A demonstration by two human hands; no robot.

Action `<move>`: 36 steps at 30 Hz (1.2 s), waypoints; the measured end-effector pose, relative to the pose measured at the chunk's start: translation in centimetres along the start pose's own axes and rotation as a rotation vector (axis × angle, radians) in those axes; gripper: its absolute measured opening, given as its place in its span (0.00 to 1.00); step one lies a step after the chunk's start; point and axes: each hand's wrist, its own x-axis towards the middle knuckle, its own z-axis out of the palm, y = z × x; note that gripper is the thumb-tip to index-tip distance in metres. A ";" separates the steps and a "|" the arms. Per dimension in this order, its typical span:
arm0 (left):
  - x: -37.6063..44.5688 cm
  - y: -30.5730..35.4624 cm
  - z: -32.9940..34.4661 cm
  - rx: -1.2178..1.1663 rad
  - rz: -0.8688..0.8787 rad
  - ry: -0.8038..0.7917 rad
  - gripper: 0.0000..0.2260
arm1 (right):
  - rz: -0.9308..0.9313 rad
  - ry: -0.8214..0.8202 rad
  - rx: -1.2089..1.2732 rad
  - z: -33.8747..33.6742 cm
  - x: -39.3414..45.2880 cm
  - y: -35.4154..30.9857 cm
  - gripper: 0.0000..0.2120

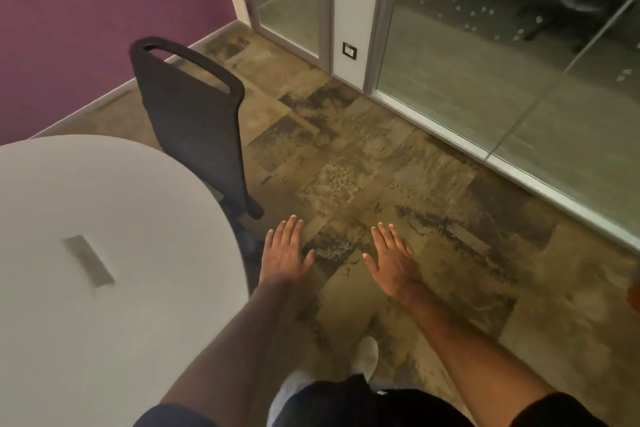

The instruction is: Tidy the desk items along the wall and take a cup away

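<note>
My two hands are held out in front of me over the floor, palms down, fingers stretched flat and a little spread. The left hand (pixel 285 253) hovers just beside the rim of a round white surface (pixel 121 204); the right hand (pixel 393 258) is apart from it, over bare carpet tiles (pixel 363 156). Both are empty and grip nothing. I judge this flat, level pose to be a ready or balancing stance while walking, not a reach, since nothing lies under either palm.

Below the hands I see my dark shorts and one pale shoe (pixel 367 355) stepping forward.

To the left, the white surface carries only a small grey rectangular inset (pixel 88 260) near its middle. A dark chair (pixel 194 114) is tucked against its far edge. Behind that stands a purple wall (pixel 104 10). Ahead and to the right run glass partitions with dotted frosting (pixel 502 45).

No cup and no desk items show anywhere in view, so the task's things must lie elsewhere. I judge the tidying has not yet begun here.
</note>
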 end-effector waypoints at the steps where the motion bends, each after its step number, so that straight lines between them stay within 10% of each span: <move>1: 1.9 0.5 -0.7 -0.015 -0.015 0.008 0.33 | -0.010 0.002 -0.005 -1.3 2.1 0.5 0.33; 36: 67.1 -13.0 -16.2 -0.212 -0.598 0.147 0.36 | -0.533 -0.016 -0.175 -26.6 81.0 -12.8 0.32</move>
